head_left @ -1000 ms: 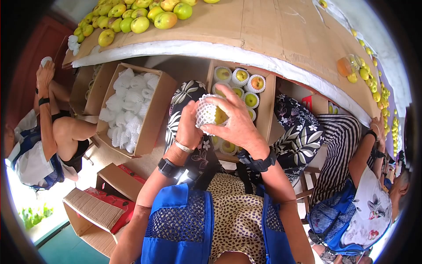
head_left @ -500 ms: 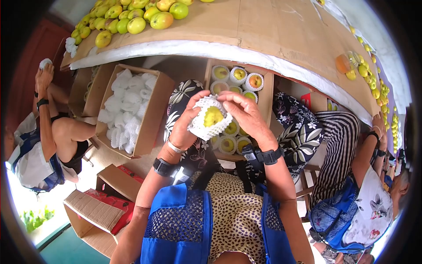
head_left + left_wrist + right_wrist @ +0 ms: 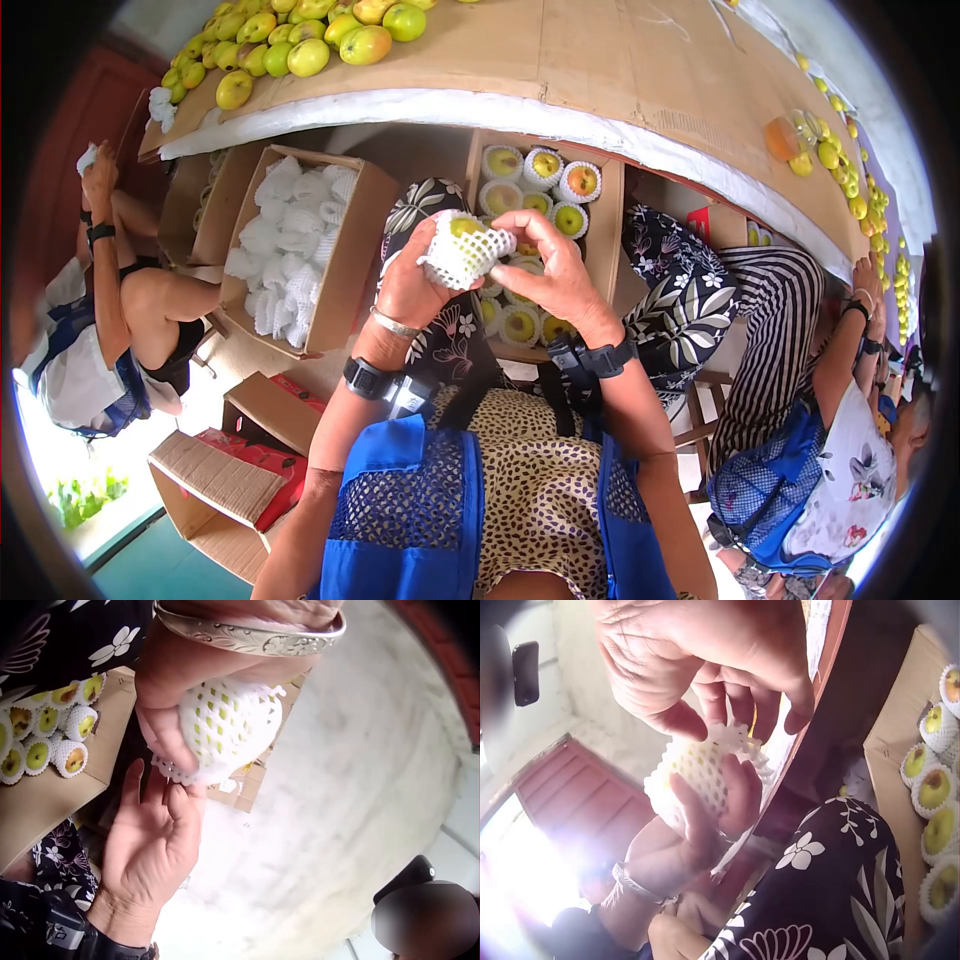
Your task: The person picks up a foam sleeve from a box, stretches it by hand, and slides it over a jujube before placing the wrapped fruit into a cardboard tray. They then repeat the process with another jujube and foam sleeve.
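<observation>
A yellow-green fruit in a white foam net (image 3: pixel 464 252) is held above the lap by the left hand (image 3: pixel 408 285), whose fingers curl round it. The right hand (image 3: pixel 560 280) has its thumb and fingertips at the net's right edge. In the left wrist view the net (image 3: pixel 225 731) covers most of the fruit, and the right hand (image 3: pixel 154 844) touches its lower rim. From the right wrist view, the right hand's (image 3: pixel 712 652) thumb and fingers pinch the frilled rim of the net (image 3: pixel 705 772), with the left hand (image 3: pixel 705 817) around the fruit.
A carton of netted fruits (image 3: pixel 612 240) stands beyond the hands, and a carton of white foam nets (image 3: pixel 350 250) to the left. Loose fruits (image 3: pixel 308 57) lie on the cardboard-covered table (image 3: pixel 600 80). Other people sit at both sides; an open carton (image 3: pixel 215 485) is at lower left.
The netted fruit has turned in the left hand, so the net now covers more of its visible side. The right hand has moved from its top to its right edge.
</observation>
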The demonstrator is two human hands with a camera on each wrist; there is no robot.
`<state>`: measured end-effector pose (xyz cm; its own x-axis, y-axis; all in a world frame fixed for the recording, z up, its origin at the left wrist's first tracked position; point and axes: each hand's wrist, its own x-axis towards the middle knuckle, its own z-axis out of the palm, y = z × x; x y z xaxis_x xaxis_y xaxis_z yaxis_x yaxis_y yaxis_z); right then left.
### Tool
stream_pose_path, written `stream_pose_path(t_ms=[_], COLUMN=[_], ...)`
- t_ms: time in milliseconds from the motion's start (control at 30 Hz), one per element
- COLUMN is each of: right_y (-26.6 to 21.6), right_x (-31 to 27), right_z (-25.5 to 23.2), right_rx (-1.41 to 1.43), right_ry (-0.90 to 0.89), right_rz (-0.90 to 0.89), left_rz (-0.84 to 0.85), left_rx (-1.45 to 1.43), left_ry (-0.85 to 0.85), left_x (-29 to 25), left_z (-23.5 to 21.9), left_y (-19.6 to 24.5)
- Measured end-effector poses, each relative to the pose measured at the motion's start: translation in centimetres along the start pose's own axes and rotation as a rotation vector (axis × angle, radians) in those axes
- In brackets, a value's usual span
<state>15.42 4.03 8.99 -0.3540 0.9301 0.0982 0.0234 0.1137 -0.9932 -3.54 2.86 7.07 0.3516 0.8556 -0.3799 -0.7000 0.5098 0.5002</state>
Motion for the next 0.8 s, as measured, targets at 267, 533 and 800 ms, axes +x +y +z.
stream_pose_path(t_ms=[267, 533, 800], right_y=[0.5, -0.3, 0.1], right_x=[0.1, -0.3, -1.2], right_z=[0.7, 2.0, 1.0], right_rx=[-0.385, -0.637, -0.291], right_ry=[0.021, 0.114, 0.234], right_rz=[-0.112, -0.56, -0.153], left_rz=[0.077, 0.209, 0.326], left_rx=[0.143, -0.245, -0.044], left_ry=[0.145, -0.073, 0.034], left_x=[0.1, 0.7, 0.0], left_z=[0.1, -0.2, 1.2], left_y=[-0.8, -1.0, -0.6])
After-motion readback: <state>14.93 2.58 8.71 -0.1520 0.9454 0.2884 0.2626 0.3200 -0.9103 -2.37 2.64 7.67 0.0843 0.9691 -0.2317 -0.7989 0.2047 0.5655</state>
